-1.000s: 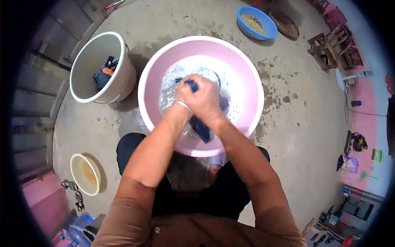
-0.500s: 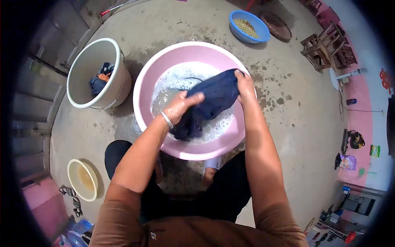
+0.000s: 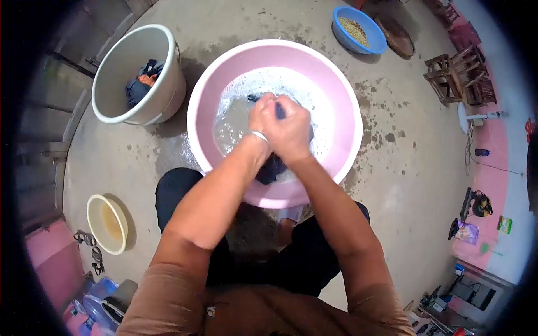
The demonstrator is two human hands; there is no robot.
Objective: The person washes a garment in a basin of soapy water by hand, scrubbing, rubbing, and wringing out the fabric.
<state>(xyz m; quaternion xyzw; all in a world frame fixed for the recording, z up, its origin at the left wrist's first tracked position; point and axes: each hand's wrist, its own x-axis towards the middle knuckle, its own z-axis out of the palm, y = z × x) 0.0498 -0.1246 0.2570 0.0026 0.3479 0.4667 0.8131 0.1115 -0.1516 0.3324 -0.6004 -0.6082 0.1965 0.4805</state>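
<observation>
A dark blue garment (image 3: pixel 271 170) is bunched up over soapy water in the large pink basin (image 3: pixel 274 197). My left hand (image 3: pixel 260 116), with a pale bangle at its wrist, is closed on the cloth near the middle of the basin. Pressed right against it, my right hand (image 3: pixel 292 131) is wrapped round the same cloth. A bit of dark fabric shows between the two hands, and more hangs below them toward the water. Most of the gripped part is hidden by my fingers.
A tall pale bucket (image 3: pixel 175 89) with dark and orange clothes stands left of the basin. A small cream basin (image 3: pixel 124 235) of brownish water sits lower left. At the upper right are a blue bowl (image 3: pixel 381 35) of grain-like pieces and wooden stools (image 3: pixel 448 81).
My right hand has come in from the garment's far right end to meet my left hand. The cloth, spread between them before, is now bunched together in both hands.
</observation>
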